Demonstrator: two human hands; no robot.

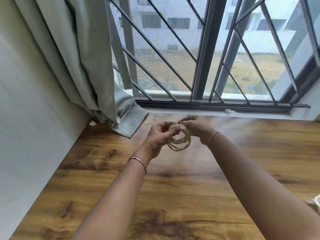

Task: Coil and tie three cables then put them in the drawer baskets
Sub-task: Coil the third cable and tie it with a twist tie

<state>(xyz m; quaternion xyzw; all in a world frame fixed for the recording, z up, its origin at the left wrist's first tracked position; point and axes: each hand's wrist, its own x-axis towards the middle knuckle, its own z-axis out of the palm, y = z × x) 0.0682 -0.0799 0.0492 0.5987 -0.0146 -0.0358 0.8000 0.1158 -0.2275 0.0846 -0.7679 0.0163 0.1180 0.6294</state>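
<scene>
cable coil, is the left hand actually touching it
Touching. The head view shows the left hand pinching the upper part of the cable coil between thumb and fingertips.

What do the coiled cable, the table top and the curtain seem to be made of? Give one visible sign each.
Coiled cable: likely plastic- or rubber-sheathed, cream, matt; it bends in smooth loops. Table top: wood or wood-look laminate, slight sheen; brown grain and knots. Curtain: woven cloth, pale green-grey, matt; soft hanging folds.
</scene>
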